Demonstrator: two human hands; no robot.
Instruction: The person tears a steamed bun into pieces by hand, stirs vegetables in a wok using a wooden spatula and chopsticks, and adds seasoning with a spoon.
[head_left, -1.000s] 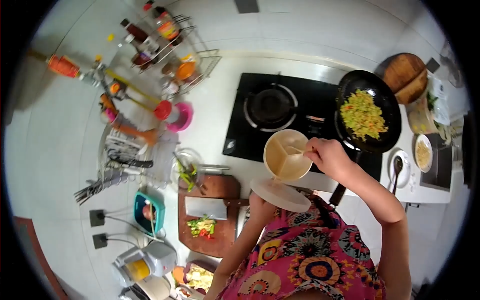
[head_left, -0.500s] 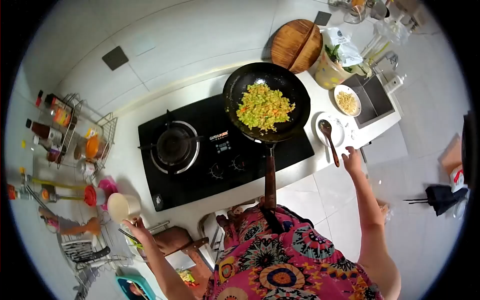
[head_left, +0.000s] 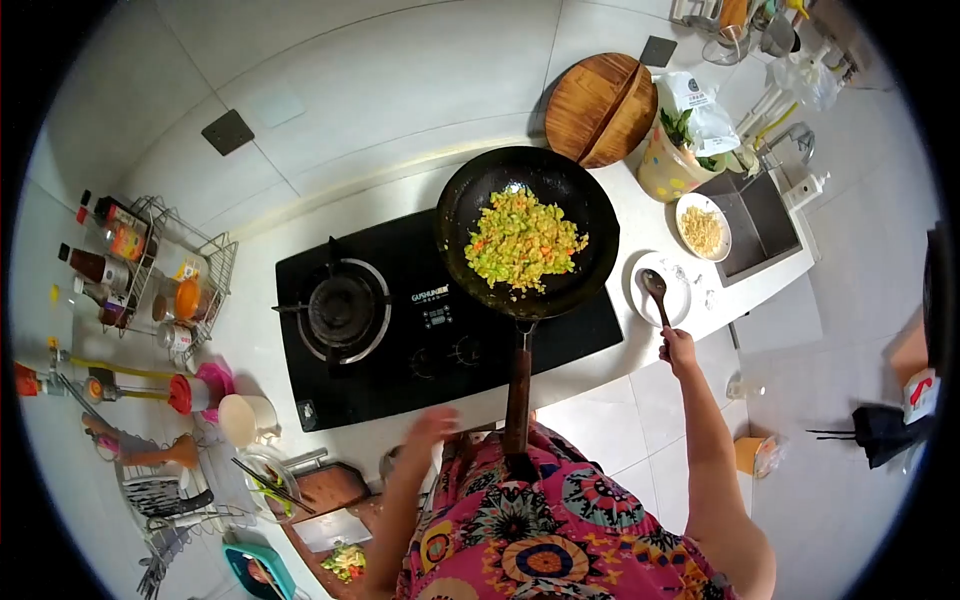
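Note:
My right hand (head_left: 678,348) is closed round the handle of a brown spoon (head_left: 655,285), whose bowl rests in a white plate (head_left: 680,305) on the counter. My left hand (head_left: 430,428) is blurred by motion in front of the stove's near edge, left of the wok handle (head_left: 518,390) and apart from it; its fingers are smeared. A black wok (head_left: 470,280) sits on the right side of the hob, holding a chopped green, yellow and orange mixture (head_left: 525,240). A cream cup (head_left: 240,420) with a handle stands on the left counter.
A round wooden lid (head_left: 590,110) leans on the back wall. A bowl of pale pieces (head_left: 703,228) stands beside the sink (head_left: 755,225). Left of the black hob (head_left: 420,350) is a wire rack of bottles (head_left: 205,260). A cleaver (head_left: 335,530) lies on a board at lower left.
My left hand has left the cream cup and moved right toward the wok handle. My right hand has taken hold of the spoon's handle. The view has shifted slightly.

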